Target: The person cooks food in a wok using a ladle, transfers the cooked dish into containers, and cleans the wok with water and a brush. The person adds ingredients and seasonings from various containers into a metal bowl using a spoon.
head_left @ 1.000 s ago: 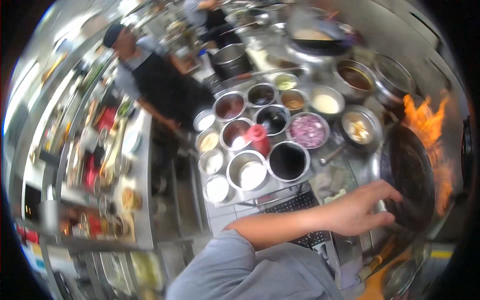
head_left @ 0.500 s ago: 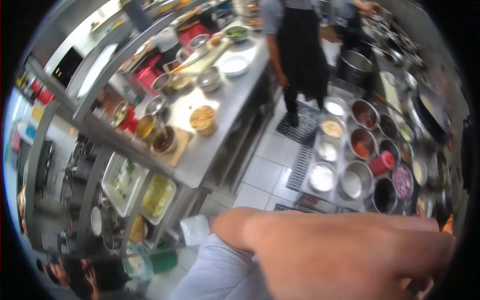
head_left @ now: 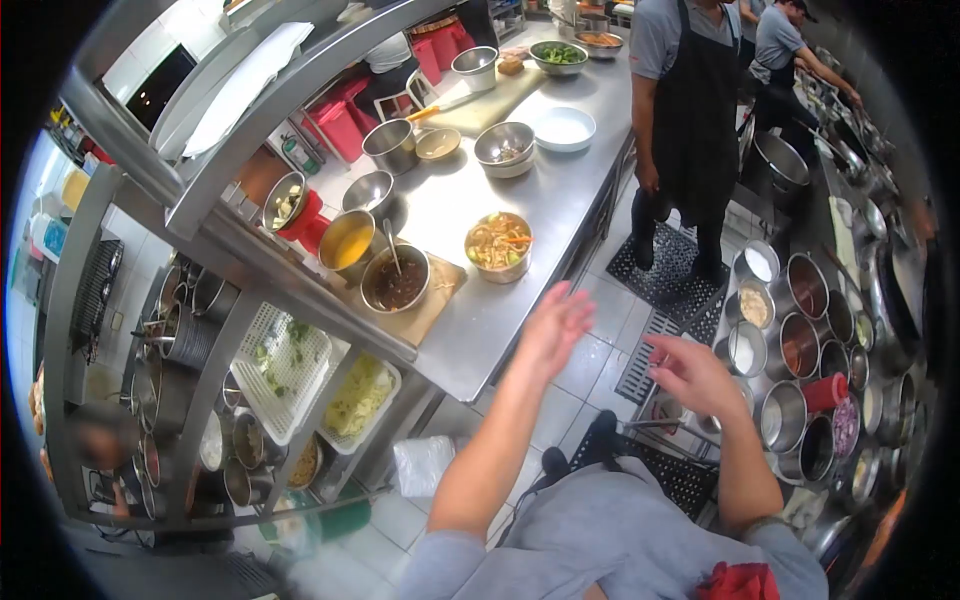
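My left hand (head_left: 557, 325) is raised over the floor just off the steel table's corner, fingers apart and nothing in it. Closest to it on the table is a metal bowl of sliced vegetables (head_left: 498, 245). My right hand (head_left: 695, 372) hovers to the left of several metal containers, its fingers loosely bent and apart, holding nothing. Beside that hand stand a container of white contents (head_left: 742, 350) and one of pale chopped food (head_left: 752, 305). A pot of dark sauce (head_left: 395, 285) with a spoon in it rests on a brown board (head_left: 440, 300).
On the steel table (head_left: 470, 345) are a pot of yellow liquid (head_left: 348, 245), a white bowl (head_left: 565, 130) and other bowls. A person in a black apron (head_left: 690, 130) stands ahead on a black mat (head_left: 650, 262). White crates (head_left: 285, 375) sit on the lower left shelf.
The view has shifted and sharpened. An arm that stretched large across the lower right has drawn back; both my hands now show in front of my body, apart and empty.
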`<state>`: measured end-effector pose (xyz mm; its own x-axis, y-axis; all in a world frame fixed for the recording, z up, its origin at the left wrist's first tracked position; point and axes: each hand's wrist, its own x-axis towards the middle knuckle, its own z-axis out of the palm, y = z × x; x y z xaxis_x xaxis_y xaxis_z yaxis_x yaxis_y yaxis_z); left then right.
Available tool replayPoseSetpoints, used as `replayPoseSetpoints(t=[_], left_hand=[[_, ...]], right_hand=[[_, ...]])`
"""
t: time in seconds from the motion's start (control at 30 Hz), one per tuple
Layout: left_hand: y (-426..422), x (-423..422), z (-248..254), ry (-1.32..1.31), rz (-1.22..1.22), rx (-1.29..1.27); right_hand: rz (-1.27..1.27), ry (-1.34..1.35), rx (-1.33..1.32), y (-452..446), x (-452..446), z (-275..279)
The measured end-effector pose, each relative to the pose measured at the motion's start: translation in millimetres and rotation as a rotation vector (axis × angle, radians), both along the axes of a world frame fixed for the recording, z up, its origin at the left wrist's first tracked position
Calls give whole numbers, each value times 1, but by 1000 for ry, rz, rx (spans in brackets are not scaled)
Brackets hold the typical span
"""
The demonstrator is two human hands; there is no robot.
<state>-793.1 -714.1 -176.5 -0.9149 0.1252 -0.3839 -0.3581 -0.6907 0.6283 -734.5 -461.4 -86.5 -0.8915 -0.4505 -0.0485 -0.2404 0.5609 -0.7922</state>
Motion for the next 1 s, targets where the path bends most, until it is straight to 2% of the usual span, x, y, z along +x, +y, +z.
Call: replayPoseSetpoints(t=[0.13,0.23,0.33,0.43,0.53,0.67,0.77,0.87,0.97,1.0], left_hand=[[-41,-62,-74,-140,380,183],[-57,-94,-113,-54,420,342],[-50,-100,-93,-29,469,329],[-59,-114,-83,-50,504,279],[-81,-147,-84,-67,559,249],[-112,-190,-86,-95,634,166],[-127,-219,-91,-23,787,213],[-131,-243,-85,-30,1018,185],[-126,-262,-87,-195,769,-118],[-123,-269,-87,-178,708,-210]], right_hand=[[107,-42,7,-41,-68,-26],[180,-46,5,-63,-126,-38],[251,20,-7,-76,-194,-55],[271,-27,-46,-88,-265,-74],[179,-168,-147,-115,-344,-87],[-137,-86,-250,-162,-447,-106],[-280,60,-130,-197,-525,-134],[-280,86,36,-218,-557,-132],[-245,87,106,-234,-577,-155],[-234,84,127,-237,-584,-167]])
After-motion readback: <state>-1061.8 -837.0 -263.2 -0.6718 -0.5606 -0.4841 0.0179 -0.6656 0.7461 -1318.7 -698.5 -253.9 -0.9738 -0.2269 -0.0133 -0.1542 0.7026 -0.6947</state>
